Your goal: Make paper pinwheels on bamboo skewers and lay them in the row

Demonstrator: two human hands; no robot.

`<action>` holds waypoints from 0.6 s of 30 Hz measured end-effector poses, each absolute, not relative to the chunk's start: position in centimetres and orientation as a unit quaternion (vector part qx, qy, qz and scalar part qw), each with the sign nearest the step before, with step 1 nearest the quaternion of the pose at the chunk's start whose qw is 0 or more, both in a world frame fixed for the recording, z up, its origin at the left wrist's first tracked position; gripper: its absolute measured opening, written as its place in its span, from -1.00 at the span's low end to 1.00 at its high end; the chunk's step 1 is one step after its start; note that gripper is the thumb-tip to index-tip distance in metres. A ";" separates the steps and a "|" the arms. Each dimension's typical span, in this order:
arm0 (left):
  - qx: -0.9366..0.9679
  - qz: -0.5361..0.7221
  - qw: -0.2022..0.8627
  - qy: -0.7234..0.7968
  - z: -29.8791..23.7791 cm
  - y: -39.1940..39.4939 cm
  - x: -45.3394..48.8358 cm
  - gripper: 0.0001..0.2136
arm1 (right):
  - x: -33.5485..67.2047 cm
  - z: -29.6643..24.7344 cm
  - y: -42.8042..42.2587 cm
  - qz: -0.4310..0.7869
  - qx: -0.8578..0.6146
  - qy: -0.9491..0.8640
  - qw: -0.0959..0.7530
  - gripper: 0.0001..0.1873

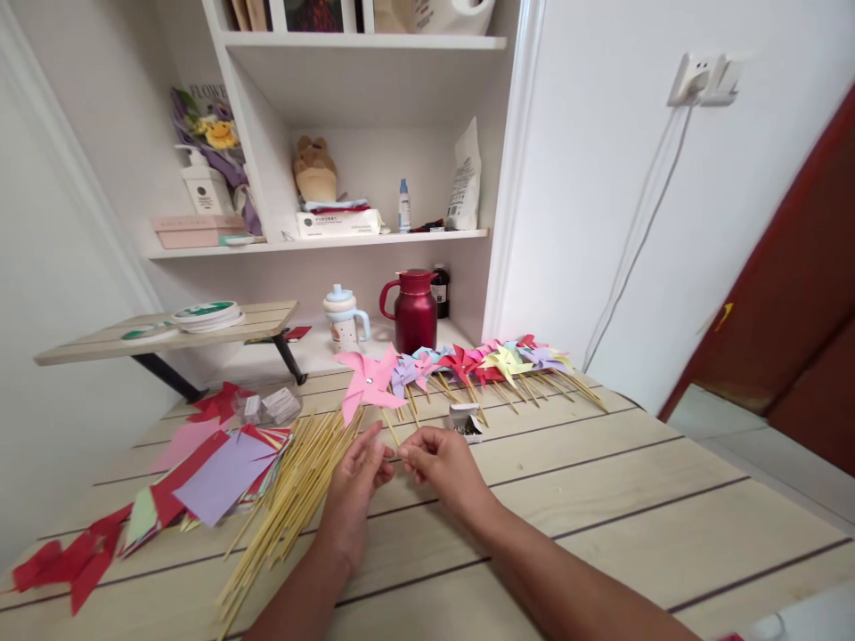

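My left hand (357, 485) and my right hand (441, 463) meet above the wooden table (601, 507), fingertips pinched together on the thin wooden stick of a pink paper pinwheel (367, 381). The pinwheel's head rises just beyond my fingers. A loose bundle of bamboo sticks (294, 499) lies directly left of my left hand. A row of finished pinwheels (494, 363) in red, pink, yellow, blue and purple lies behind my hands, toward the right.
Cut coloured paper squares (214, 476) and red scraps (67, 561) spread over the table's left side. A small open box (466, 420) sits behind my right hand. A red thermos jug (415, 312), a cup, and shelves stand at the back.
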State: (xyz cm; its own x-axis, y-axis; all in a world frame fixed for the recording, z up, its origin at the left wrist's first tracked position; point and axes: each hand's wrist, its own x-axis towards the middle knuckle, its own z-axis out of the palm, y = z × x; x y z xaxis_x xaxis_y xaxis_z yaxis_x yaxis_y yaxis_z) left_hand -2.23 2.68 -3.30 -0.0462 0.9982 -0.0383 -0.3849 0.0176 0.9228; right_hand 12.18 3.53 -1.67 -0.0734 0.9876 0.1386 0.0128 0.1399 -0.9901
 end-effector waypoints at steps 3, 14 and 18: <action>0.375 0.591 0.583 0.412 -3.1 2.7 -2.3 -0.45 | 12.5 -1.5 3.8 0.460 -0.454 -0.557 0.522 -0.79; 0.564 0.454 0.517 0.457 -3.2 2.4 -1.9 -0.77 | 20.9 0.6 7.0 0.327 -0.525 -0.513 0.595 -0.69; 0.664 0.419 0.435 0.441 -3.6 2.3 -1.6 -0.83 | 22.5 0.1 9.3 0.305 -0.557 -0.527 0.565 -0.70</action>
State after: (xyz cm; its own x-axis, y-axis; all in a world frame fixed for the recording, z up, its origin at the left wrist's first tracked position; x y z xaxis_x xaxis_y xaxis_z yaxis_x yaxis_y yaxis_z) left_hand -1.56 2.29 -3.58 0.2592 0.9503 0.1728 0.2203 -0.2323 0.9474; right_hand 22.49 9.35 0.11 0.2592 0.9316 0.2547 0.2428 0.1924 -0.9508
